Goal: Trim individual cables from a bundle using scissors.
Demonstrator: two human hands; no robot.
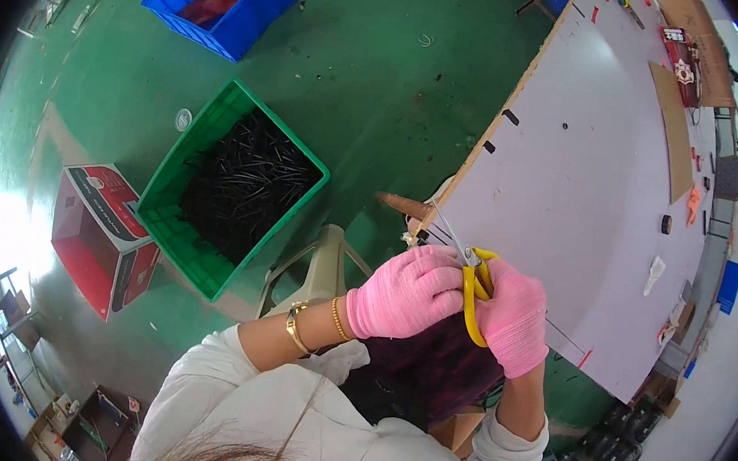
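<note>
In the pink glove of my right hand (512, 318) are scissors with yellow handles (473, 305); the fingers are wrapped round the loops. The metal blades point up and left, over the near-left edge of the white table (581, 214). My left hand (412, 294), gloved in pink too, is closed right beside the scissors' pivot. What its curled fingers hold, if anything, is hidden. Just beyond those knuckles a small black piece (422, 234) shows at the table edge, near a brown pointed object (404, 205).
Left of me a green crate (316, 178) holds many thin black strips. Beyond it stands a blue crate (270, 11) with a reddish bag; a red and white carton (91, 246) is farther left. A beige stool (324, 262) stands close by. Cardboard (671, 134) lies on the table.
</note>
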